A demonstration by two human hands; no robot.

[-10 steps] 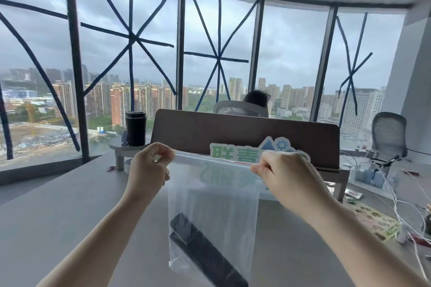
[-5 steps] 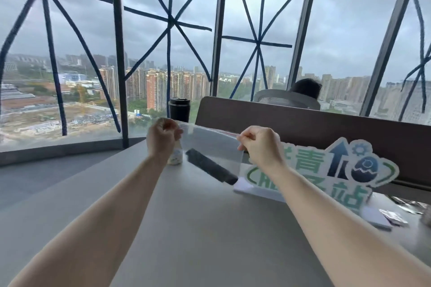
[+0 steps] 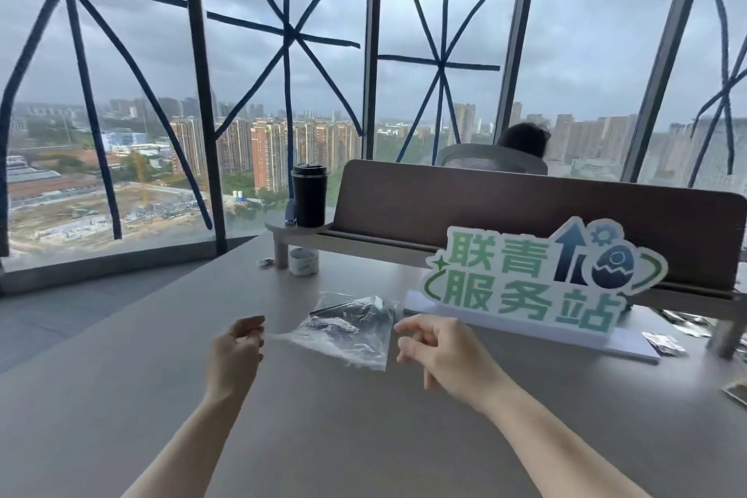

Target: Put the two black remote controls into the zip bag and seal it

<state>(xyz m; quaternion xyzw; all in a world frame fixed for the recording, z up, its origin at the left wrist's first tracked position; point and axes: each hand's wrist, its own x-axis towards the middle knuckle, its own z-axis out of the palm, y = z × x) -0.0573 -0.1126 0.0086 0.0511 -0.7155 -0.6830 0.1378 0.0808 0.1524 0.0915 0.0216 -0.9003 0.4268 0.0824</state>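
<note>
The clear zip bag lies on the grey table between my hands, crumpled, with dark remote controls showing blurred through the plastic. I cannot tell how many remotes are inside or whether the zip strip is closed. My left hand hovers just left of the bag's near edge, fingers curled loosely and apart, holding nothing. My right hand hovers just right of the bag, fingers apart and off the plastic.
A green and white cut-out sign stands on a white base at the right. Behind it runs a brown desk divider with a shelf carrying a black tumbler. A small white jar sits under the shelf. A person sits beyond the divider.
Both hands held the bag up by its top edge with the remotes hanging inside. Now the bag lies on the table and both hands have let go of it.
</note>
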